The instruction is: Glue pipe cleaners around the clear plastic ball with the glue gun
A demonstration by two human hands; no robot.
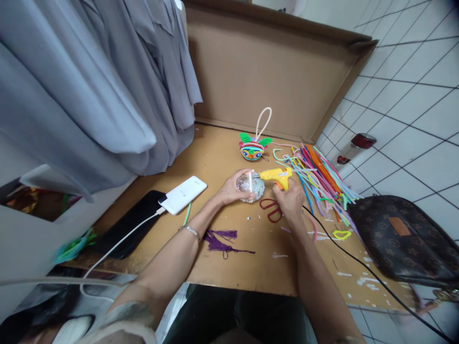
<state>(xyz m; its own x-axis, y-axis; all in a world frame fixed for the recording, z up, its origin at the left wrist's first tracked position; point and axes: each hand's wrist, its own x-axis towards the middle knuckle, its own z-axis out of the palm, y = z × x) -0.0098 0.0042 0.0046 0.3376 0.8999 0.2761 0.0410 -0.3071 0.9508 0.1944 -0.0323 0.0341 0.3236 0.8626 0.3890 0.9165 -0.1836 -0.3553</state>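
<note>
My left hand (234, 187) is wrapped around the side of a clear round ball (245, 182) with a pale strip across it and whitish stuff at its right side. In my right hand (289, 195) is a yellow glue gun (278, 175), its nozzle pointing left against or just over the ball; whether it touches I cannot tell. A clear glue stick (304, 170) juts from the gun's back end. Below the gun lie dark red scissors (271, 210), partly covered by my right hand. Behind the ball stands a colourful animal-head ornament (252, 149) with green ears and a white loop.
Many pipe cleaners (321, 174) lie in a heap at the right, beside a brown patterned bag (405, 239). Purple tassels (222, 241) rest near the front. A white power bank (186, 195) with a cable overlaps a black tablet-like slab (132, 227). A black cord (351, 255) crosses the right side.
</note>
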